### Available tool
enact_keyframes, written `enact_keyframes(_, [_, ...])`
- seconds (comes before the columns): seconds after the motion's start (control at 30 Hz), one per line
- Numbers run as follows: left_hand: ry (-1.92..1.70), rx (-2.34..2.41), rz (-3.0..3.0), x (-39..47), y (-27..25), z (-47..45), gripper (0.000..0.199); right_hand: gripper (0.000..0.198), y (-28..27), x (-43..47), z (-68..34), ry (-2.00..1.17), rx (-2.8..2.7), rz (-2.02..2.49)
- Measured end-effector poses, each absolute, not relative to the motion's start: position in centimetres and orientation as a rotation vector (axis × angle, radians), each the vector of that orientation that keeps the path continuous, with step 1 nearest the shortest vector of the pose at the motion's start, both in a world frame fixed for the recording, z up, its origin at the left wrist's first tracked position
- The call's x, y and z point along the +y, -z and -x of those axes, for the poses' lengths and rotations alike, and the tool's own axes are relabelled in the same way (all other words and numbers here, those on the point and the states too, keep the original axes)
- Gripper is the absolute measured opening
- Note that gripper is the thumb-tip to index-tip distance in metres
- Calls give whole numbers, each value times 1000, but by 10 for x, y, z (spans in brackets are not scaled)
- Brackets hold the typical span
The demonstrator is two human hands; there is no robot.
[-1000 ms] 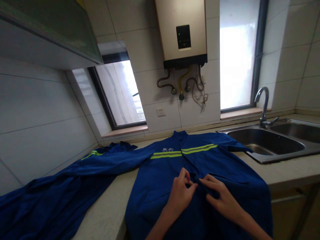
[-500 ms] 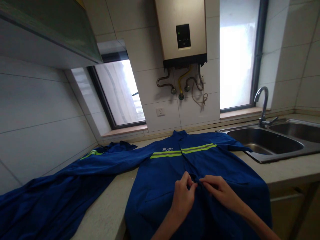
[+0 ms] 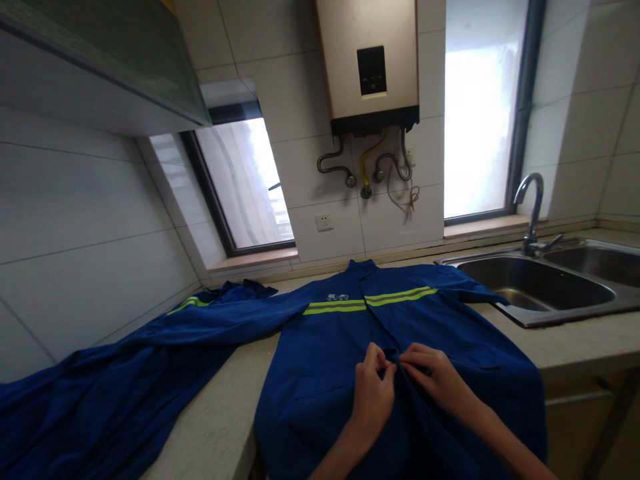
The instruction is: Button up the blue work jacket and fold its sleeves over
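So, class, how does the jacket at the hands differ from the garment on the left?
The jacket lies spread out, front upward; the left garment lies rumpled, its shape hard to make out. The left hand and right hand pinch the jacket's front; neither touches the left garment. The jacket shows white chest print; the left garment shows none. Both are blue.

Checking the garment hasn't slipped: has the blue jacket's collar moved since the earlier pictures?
No, neither way: the collar of the blue jacket keeps its place, below and right of the wall outlet in view.
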State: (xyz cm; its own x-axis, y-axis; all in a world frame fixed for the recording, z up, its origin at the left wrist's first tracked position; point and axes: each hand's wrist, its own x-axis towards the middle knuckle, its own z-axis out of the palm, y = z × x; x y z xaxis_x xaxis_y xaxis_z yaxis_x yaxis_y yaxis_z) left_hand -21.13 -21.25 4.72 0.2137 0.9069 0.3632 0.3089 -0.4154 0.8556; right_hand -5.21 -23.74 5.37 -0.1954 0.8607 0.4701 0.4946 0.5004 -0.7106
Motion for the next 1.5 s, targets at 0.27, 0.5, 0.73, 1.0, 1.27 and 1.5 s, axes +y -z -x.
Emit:
enact_keyframes(0.27, [-1099, 899, -1654, -212, -55, 215, 21, 20, -37, -238, 59, -291, -1952, 1103])
enact_keyframes(0.5, [-962, 775, -1713, -195, -53, 223, 21, 26, -37, -240, 55, -177, -2037, 1059])
enact_keyframes(0.73, [-1068, 848, -1682, -198, -51, 219, 23, 21, -27, -235, 58, -7, -1970, 985])
enact_keyframes(1.0, [-1069, 847, -1360, -189, -48, 218, 41, 20, -27, -233, 58, 118, -2003, 915])
enact_keyframes(1.27, [-990, 685, -972, -184, -41, 217, 39, 19, -29, -236, 58, -81, -1971, 860])
enact_keyframes(1.5, [-1003, 662, -1032, -180, -38, 217, 43, 22, -28, -233, 54, 52, -1983, 817])
